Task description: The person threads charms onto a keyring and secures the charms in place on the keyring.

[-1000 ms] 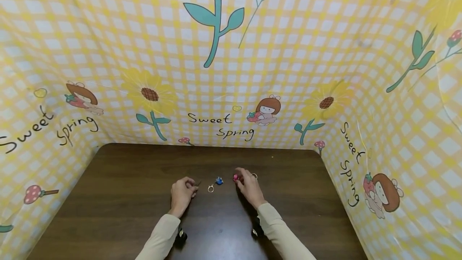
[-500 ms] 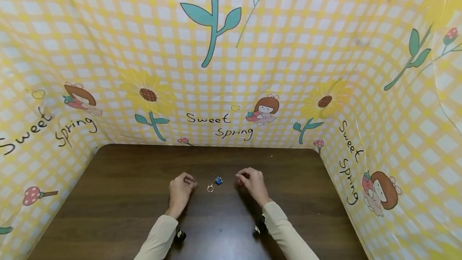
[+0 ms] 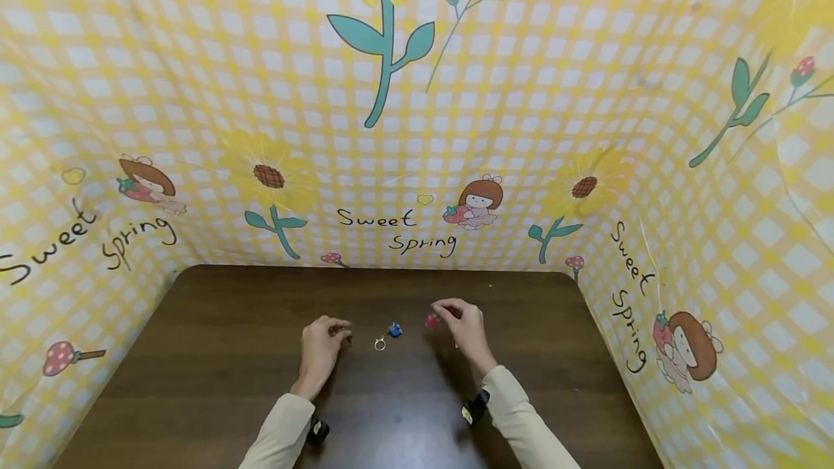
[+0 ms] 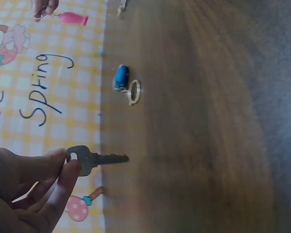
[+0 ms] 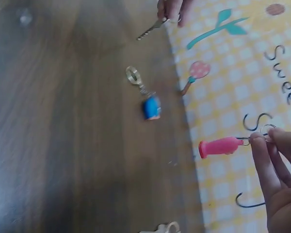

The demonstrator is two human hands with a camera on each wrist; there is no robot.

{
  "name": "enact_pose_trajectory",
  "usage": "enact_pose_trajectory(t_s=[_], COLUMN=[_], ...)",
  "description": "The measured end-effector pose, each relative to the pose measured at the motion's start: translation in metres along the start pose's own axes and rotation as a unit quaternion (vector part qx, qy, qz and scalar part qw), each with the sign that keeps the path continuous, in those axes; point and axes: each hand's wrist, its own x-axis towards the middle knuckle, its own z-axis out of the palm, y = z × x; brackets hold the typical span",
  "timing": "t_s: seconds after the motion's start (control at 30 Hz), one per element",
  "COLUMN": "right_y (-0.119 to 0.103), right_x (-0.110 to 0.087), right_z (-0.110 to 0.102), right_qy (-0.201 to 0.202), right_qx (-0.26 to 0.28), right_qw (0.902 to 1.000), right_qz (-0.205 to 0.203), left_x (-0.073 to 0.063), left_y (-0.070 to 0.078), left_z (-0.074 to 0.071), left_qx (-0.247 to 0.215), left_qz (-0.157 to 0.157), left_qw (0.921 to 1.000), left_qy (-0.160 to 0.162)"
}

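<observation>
My left hand pinches a grey metal key by its bow between thumb and finger, its toothed blade pointing away from the fingers. In my right hand a pink keychain hangs by its metal ring, gripped between thumb and fingertips. Between the two hands, a blue keychain lies on the table, joined by a short chain to a gold-coloured ring. Below the right hand is a silvery, key-like piece, cut off by the edge of the right wrist view.
The dark wood-grain table is enclosed at the back and sides by a yellow checked cloth with flowers and lettering. Black wrist cameras sit under the left sleeve and the right sleeve.
My right hand has raised the pink keychain and moved slightly right, now holding it by the ring. My left hand has shifted a little left with the key. The blue keychain stays in place.
</observation>
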Motion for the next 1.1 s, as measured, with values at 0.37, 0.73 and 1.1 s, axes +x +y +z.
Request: enact_pose_trajectory(t_s=[0.37,0.73,1.1], right_y=[-0.030,-0.055,-0.081], right_x=[0.003,0.003,0.002], right_z=[-0.004,-0.008,-0.006], right_qy=[-0.021,-0.044,-0.051], right_qx=[0.042,0.060,0.049], right_qw=[0.9988,0.9971,0.9975], right_qz=[0.014,-0.017,0.003], left_x=[0.011,0.018,0.022], left_y=[0.024,0.057,0.086], left_z=[-0.013,-0.026,-0.035], left_qx=[-0.061,-0.089,-0.165], left_qz=[0.023,0.071,0.064], left_qw=[0.9978,0.9935,0.9826], left_qy=[0.006,-0.009,-0.057])
